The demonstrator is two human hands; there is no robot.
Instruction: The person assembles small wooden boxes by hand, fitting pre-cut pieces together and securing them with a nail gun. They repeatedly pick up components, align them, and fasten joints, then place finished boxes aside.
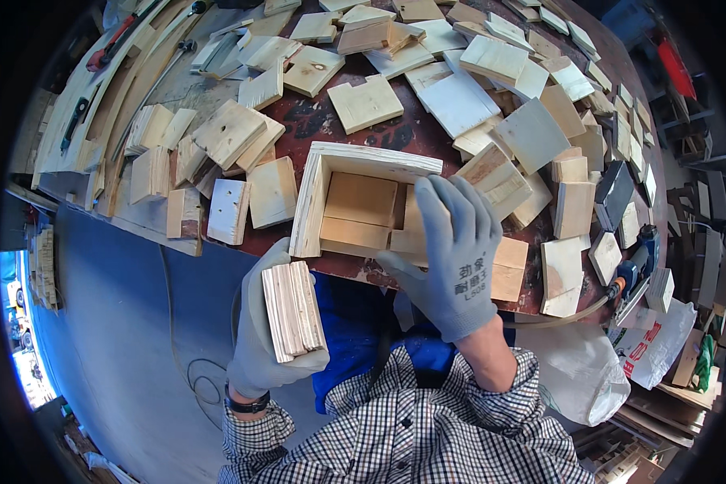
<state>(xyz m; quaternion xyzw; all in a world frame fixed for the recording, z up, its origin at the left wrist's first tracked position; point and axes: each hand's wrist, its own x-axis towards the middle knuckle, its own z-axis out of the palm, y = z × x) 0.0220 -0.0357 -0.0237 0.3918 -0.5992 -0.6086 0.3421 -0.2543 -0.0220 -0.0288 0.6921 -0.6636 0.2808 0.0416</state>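
My left hand [260,331], in a grey glove, is closed around a small stack of plywood pieces [292,310], layered edges facing up. It is held just off the table's near edge. An open plywood box [306,211] sits at that edge, with light brown wooden blocks [361,199] lying inside. My right hand [456,258], also gloved, grips across the box's right end, its fingers at the far corner and its thumb at the near side. The hand hides much of that end.
Loose plywood blocks [452,105] cover much of the dark red table [315,121]. Long wooden strips [113,105] and a red-handled tool [109,48] lie at the left. A power tool [633,270] with a hose is at the right edge, above white sacks [577,367].
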